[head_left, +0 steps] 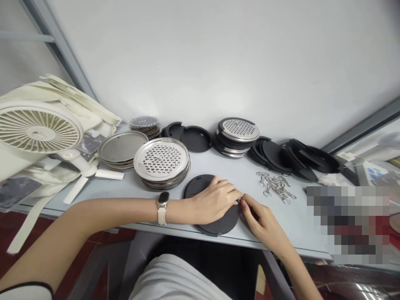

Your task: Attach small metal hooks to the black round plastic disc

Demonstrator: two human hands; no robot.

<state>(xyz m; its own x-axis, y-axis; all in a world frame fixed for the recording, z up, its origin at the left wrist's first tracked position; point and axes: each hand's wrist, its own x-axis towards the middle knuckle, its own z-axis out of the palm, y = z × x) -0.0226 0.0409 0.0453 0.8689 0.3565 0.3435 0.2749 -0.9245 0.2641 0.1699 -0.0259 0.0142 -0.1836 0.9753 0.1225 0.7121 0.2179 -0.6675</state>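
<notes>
On the table's front part lie black round plastic holders (pixel 223 225), seemingly one overlapping another. My left hand (pixel 215 198) rests across them with its fingers bent down at the right edge, gripping there. At that same edge my right hand (pixel 261 218) pinches with thumb and fingertips; a small shiny metal bit shows between them, mostly hidden. Right of the hands lies a loose heap of metal wire clips (pixel 276 186). A stack of round metal grater plates (pixel 161 160) stands to the left of the holders.
Behind are plain metal discs (pixel 123 146), more grater plates (pixel 144 122), black holders (pixel 196 138) and a stack of holders with graters (pixel 239 129). More black holders (pixel 275 154) lean at right. A white fan (pixel 40 131) and cream bag (pixel 90 106) crowd the left.
</notes>
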